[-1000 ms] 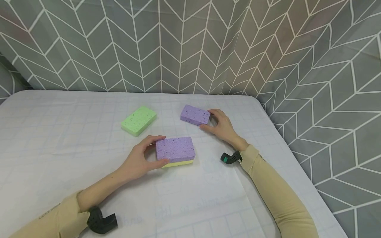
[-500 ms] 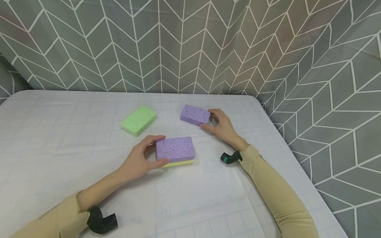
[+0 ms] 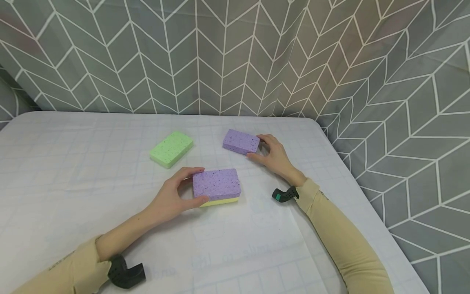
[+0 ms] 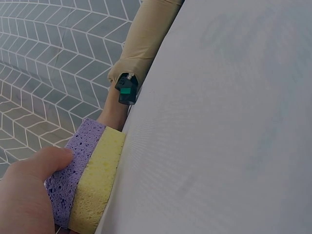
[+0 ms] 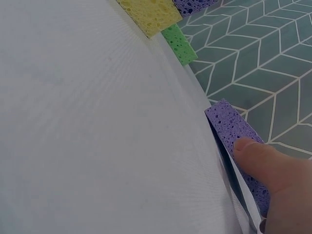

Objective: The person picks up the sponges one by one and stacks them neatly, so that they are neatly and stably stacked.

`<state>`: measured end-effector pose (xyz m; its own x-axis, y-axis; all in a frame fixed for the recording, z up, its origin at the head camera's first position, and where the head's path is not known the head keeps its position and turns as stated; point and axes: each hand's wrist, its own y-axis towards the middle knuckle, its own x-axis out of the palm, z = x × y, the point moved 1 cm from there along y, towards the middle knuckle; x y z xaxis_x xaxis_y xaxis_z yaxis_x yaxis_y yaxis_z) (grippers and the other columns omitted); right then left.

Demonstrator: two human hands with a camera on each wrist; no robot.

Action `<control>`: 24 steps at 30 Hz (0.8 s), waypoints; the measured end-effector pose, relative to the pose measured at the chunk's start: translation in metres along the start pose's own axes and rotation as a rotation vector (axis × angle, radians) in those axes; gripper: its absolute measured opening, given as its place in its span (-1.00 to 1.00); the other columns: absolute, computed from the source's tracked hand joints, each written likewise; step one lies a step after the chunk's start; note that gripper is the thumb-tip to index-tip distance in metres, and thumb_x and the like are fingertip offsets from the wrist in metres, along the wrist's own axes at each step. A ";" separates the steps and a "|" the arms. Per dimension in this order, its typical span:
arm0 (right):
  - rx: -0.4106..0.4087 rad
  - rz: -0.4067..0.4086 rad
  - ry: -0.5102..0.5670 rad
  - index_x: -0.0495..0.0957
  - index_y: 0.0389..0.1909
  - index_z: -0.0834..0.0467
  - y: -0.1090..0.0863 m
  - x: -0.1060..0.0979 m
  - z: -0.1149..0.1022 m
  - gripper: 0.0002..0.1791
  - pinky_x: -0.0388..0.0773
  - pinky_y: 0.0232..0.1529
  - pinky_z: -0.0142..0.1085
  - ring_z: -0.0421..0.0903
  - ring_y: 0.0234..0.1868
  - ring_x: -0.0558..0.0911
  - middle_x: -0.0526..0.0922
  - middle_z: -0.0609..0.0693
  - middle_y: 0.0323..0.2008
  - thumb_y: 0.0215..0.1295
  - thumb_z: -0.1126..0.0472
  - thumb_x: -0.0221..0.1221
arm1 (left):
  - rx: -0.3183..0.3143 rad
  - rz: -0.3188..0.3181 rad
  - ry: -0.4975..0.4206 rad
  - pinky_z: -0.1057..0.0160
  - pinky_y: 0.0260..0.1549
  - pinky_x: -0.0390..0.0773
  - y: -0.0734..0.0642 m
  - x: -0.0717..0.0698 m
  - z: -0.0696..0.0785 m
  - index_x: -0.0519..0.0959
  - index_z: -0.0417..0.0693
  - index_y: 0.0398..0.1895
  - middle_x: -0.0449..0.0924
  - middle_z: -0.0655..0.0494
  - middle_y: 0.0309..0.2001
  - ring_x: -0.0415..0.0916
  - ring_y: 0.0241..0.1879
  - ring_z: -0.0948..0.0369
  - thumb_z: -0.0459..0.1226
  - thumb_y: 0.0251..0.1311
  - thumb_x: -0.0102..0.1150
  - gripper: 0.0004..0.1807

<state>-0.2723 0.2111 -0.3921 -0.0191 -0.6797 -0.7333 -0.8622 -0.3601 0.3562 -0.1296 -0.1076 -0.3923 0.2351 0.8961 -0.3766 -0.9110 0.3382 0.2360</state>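
In the head view, a purple sponge (image 3: 216,183) lies on top of a yellow sponge (image 3: 220,202) near the middle of the table. My left hand (image 3: 174,196) holds the purple one by its left end, thumb on the near side and fingers on the far side. The left wrist view shows the thumb on the purple sponge (image 4: 80,168), with the yellow sponge (image 4: 97,180) flush against its underside. Farther back, my right hand (image 3: 273,157) pinches the right end of a second purple sponge (image 3: 240,141). Its thumb presses that sponge's near side (image 5: 229,126) in the right wrist view.
A green sponge (image 3: 171,149) lies by itself left of the second purple one, beyond my left hand. White cloth with faint grid lines covers the table (image 3: 92,163). A grey curtain (image 3: 183,61) with white chevrons hangs behind the table and along its right side.
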 end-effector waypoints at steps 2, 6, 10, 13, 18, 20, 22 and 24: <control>-0.010 0.007 -0.004 0.39 0.30 0.31 0.000 0.000 0.001 -0.21 0.48 0.32 -0.03 0.11 0.24 0.51 0.52 0.19 0.19 0.11 0.08 0.47 | 0.000 0.001 -0.002 0.44 0.33 0.39 0.000 0.000 0.000 0.40 -0.07 0.36 0.45 0.13 0.26 0.40 0.28 0.17 -0.26 0.00 0.54 -0.20; -0.020 0.020 -0.009 0.40 0.29 0.30 0.000 0.000 0.002 -0.22 0.48 0.30 -0.03 0.10 0.21 0.52 0.54 0.18 0.16 0.10 0.08 0.48 | -0.003 0.001 -0.003 0.41 0.34 0.38 0.000 0.001 0.000 0.39 -0.07 0.36 0.45 0.14 0.26 0.39 0.29 0.18 -0.25 0.01 0.54 -0.20; -0.021 0.021 -0.005 0.41 0.29 0.29 0.000 0.000 0.003 -0.22 0.47 0.31 -0.04 0.08 0.21 0.52 0.54 0.16 0.15 0.10 0.08 0.48 | -0.002 0.004 0.004 0.39 0.34 0.39 0.000 0.002 0.000 0.40 -0.07 0.36 0.46 0.13 0.26 0.39 0.28 0.18 -0.25 0.01 0.54 -0.20; -0.030 0.028 0.003 0.42 0.28 0.29 0.000 0.000 0.003 -0.23 0.46 0.31 -0.03 0.08 0.20 0.52 0.55 0.16 0.15 0.09 0.08 0.48 | 0.002 0.004 0.009 0.44 0.34 0.38 0.000 0.002 0.000 0.40 -0.09 0.36 0.46 0.11 0.26 0.39 0.28 0.17 -0.25 0.01 0.54 -0.20; -0.049 0.039 0.010 0.43 0.27 0.29 -0.001 0.000 0.003 -0.24 0.46 0.31 -0.03 0.09 0.20 0.52 0.55 0.16 0.13 0.08 0.10 0.49 | -0.003 0.004 0.014 0.37 0.35 0.39 -0.001 0.003 0.000 0.39 -0.08 0.36 0.46 0.12 0.26 0.39 0.29 0.16 -0.25 0.01 0.54 -0.20; -0.055 0.039 0.011 0.43 0.27 0.28 -0.002 -0.001 0.002 -0.25 0.45 0.32 -0.02 0.09 0.20 0.52 0.55 0.16 0.13 0.08 0.12 0.49 | -0.004 0.004 0.013 0.34 0.35 0.39 -0.001 0.003 0.001 0.39 -0.08 0.36 0.45 0.12 0.26 0.40 0.28 0.17 -0.25 0.01 0.54 -0.20; -0.056 0.038 0.013 0.43 0.27 0.28 -0.002 -0.001 0.002 -0.25 0.44 0.33 -0.03 0.08 0.21 0.51 0.55 0.15 0.14 0.08 0.11 0.49 | -0.003 0.005 0.014 0.36 0.35 0.40 -0.001 0.004 0.000 0.39 -0.08 0.36 0.46 0.11 0.26 0.40 0.28 0.16 -0.25 0.02 0.53 -0.20; -0.052 0.036 0.014 0.43 0.27 0.26 -0.002 -0.001 0.002 -0.26 0.43 0.34 -0.03 0.07 0.22 0.51 0.55 0.14 0.14 0.09 0.10 0.49 | -0.003 0.007 0.013 0.40 0.34 0.40 -0.001 0.004 0.000 0.40 -0.08 0.36 0.46 0.12 0.26 0.40 0.28 0.16 -0.25 0.02 0.54 -0.20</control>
<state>-0.2717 0.2141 -0.3934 -0.0418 -0.7015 -0.7114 -0.8334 -0.3682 0.4121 -0.1275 -0.1044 -0.3940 0.2244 0.8946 -0.3864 -0.9136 0.3311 0.2359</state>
